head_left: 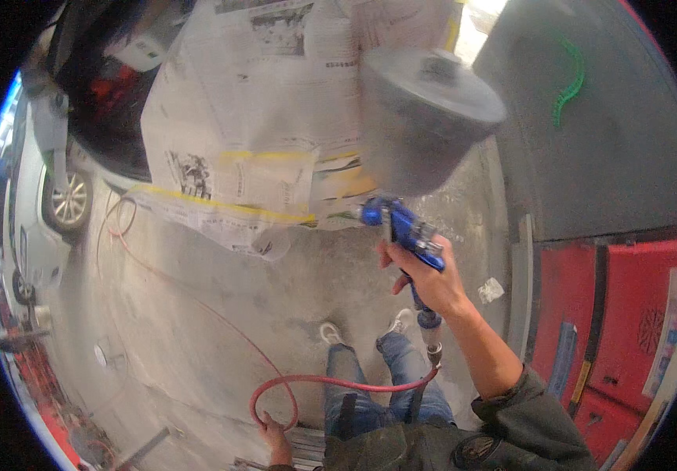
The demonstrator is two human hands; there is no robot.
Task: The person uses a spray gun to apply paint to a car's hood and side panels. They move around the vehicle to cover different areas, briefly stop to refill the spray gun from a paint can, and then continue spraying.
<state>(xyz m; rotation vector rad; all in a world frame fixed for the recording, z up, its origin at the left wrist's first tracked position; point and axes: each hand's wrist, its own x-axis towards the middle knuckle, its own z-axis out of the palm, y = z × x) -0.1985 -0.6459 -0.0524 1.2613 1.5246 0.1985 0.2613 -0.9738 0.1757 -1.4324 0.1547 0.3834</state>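
My right hand is wrapped round the handle of a blue spray gun, held out in front of me at the middle right. On top of the gun is a large grey, lidded cup, partly blurred. The gun's nozzle end is near sheets of newspaper held with yellow tape. From the gun's base a red air hose curves down to the left, where my left hand grips it at the lower edge. The sheets hide most of what lies under them.
At the right stand red cabinets below a dark grey surface bearing a green curved strip. A light-coloured car is at the left. The hose trails across the concrete floor. A crumpled white scrap lies at the right.
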